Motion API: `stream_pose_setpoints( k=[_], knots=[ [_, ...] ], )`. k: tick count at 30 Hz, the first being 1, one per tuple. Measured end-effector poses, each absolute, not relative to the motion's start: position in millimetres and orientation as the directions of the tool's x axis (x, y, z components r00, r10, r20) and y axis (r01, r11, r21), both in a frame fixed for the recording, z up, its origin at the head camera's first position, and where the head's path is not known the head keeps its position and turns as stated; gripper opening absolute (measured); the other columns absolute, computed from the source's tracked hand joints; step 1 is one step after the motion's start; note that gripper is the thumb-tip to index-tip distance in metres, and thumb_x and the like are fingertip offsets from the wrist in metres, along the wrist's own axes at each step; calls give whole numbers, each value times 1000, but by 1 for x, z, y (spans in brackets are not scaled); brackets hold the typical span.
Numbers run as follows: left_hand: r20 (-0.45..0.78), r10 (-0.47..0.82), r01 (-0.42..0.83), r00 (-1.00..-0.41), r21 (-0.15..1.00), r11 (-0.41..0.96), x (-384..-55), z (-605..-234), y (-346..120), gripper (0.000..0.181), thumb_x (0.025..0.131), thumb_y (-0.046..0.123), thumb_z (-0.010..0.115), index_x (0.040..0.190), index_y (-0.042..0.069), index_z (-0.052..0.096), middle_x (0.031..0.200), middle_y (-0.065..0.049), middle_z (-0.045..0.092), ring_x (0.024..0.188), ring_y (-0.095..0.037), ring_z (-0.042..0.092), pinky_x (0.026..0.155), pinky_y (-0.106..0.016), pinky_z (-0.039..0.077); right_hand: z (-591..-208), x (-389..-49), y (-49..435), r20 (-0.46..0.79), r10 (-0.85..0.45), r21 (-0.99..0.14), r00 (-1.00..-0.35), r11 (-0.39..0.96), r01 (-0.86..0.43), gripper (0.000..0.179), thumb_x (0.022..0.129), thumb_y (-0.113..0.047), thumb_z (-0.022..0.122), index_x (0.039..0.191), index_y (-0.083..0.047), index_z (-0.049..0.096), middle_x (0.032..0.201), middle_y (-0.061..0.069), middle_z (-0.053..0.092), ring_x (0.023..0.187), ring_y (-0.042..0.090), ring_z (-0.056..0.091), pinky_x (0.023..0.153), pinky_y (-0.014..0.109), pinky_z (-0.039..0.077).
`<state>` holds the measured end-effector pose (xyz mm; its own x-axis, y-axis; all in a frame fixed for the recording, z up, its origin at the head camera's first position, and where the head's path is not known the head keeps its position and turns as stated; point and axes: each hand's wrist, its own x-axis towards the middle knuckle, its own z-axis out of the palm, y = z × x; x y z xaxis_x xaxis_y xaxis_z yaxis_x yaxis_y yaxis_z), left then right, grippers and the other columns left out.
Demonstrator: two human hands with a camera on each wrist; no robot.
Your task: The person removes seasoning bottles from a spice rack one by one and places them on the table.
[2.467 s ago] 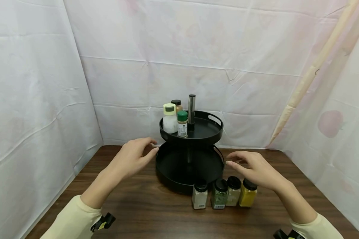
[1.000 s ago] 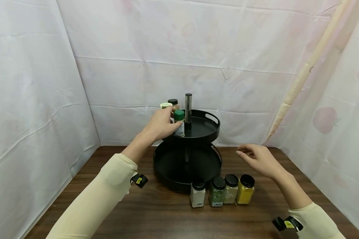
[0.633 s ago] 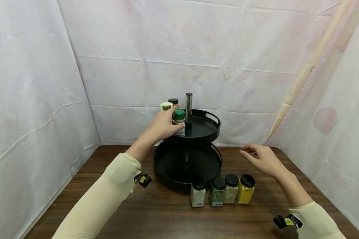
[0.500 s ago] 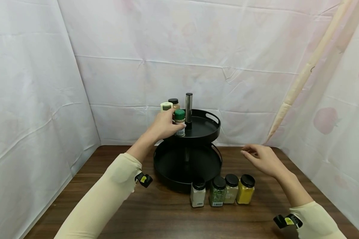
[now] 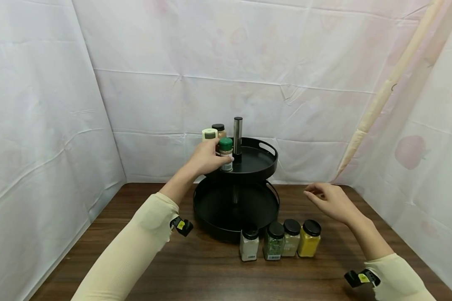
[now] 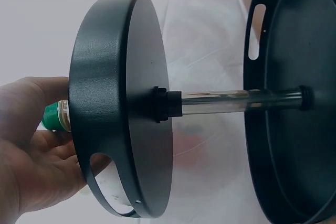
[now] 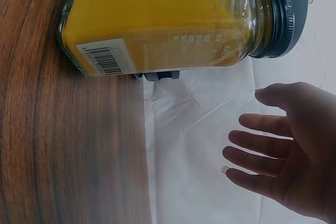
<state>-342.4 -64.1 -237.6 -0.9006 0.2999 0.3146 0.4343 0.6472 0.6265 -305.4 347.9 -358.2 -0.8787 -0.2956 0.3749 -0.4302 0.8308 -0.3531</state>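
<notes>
My left hand [image 5: 206, 158] reaches over the upper tier of a black two-tier round tray [image 5: 256, 161] and grips a small spice bottle with a green cap [image 5: 226, 144]. Its thumb lies across the bottle's front and the other fingers pass behind. In the left wrist view the green cap [image 6: 51, 117] shows between thumb and fingers, the rest mostly hidden by the tier's wall [image 6: 97, 77]. A pale-yellow-capped shaker [image 5: 209, 133] and a black-capped jar [image 5: 219, 128] stand close behind. My right hand [image 5: 330, 201] hovers over the table's right side, fingers relaxed, holding nothing.
On the table [image 5: 196, 271], before the lower tier [image 5: 226, 228], stand black-lidded jars: a white one [image 5: 249, 246], a green herb one [image 5: 273, 244], a beige one [image 5: 291, 242] and a yellow one [image 5: 309, 242]. A metal post [image 5: 237, 136] rises from the upper tier.
From beside the tray, my left hand has moved right and up to the green-capped bottle and taken hold of it. My right hand has drawn away to the right. Little differs over the last half second.
</notes>
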Motion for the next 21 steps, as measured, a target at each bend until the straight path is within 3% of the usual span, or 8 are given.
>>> stream_pose_setpoints(
  k=[18, 21],
  knots=[
    [328, 329, 464, -885, 667, 583, -338, -240, -67, 52, 98, 29, 77, 138, 1, 60, 122, -16, 70, 111, -30, 70, 92, -43, 58, -358, -304, 349, 369, -305, -353, -878, 828, -436, 25, 109, -30, 63, 122, -11, 74, 117, 7, 75, 107, 31, 72, 90, 55, 59],
    [329, 323, 460, -887, 676, 575, -337, -240, -68, 57, 98, 29, 77, 144, 2, 57, 123, -15, 70, 112, -30, 70, 92, -43, 58, -358, -304, 348, 370, -310, -351, -876, 826, -441, 27, 109, -31, 63, 122, -10, 74, 117, 8, 75, 107, 31, 72, 90, 55, 59]
  ],
)
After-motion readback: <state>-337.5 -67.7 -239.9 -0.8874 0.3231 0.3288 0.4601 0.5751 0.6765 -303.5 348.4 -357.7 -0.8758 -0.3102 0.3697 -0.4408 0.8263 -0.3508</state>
